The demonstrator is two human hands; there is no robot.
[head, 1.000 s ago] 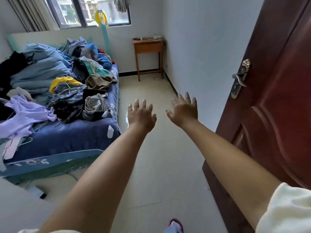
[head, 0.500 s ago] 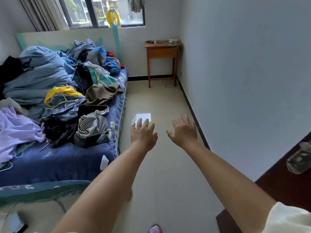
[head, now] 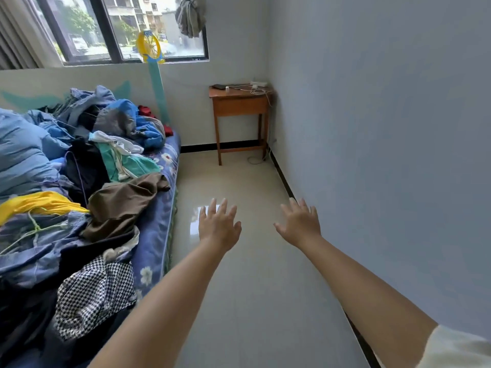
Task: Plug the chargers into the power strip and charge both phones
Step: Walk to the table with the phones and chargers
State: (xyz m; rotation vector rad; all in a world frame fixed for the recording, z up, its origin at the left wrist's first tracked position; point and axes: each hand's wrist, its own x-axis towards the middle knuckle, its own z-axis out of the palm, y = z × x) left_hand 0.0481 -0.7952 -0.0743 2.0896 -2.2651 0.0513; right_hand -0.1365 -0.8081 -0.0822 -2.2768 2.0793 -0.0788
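Two bare hands reach forward over the pale glossy tiled floor (head: pixel 255 274) in the lower middle of the frame, both arms stretched out from the bottom edge. The left hand (head: pixel 218 227) has its fingers spread and its back to the camera; its grip is wide and holds nothing. The right hand (head: pixel 301 224), well apart from the left and close to the plain grey wall (head: pixel 385 128) on the right, is likewise splayed, its grip wide and empty. A cream sleeve (head: pixel 457 349) shows at the lower right corner.

Far from both hands, in the upper middle of the frame, a small brown wooden counter on thin legs (head: pixel 239 107) stands in the room's corner. On its top lie a dark flat phone (head: pixel 220 86) at the left end, a white power strip (head: pixel 258 83) at the right end against the wall, and loose white charger cables (head: pixel 255 90) between them; whether any plug is seated is too small to tell. More white cable loops on the floor by the counter's right legs.

Along the left side of the frame a bed with a blue flowered sheet (head: pixel 162 208) is heaped with crumpled clothes (head: pixel 79 181). A dark-framed window (head: pixel 119 30) fills the upper left.
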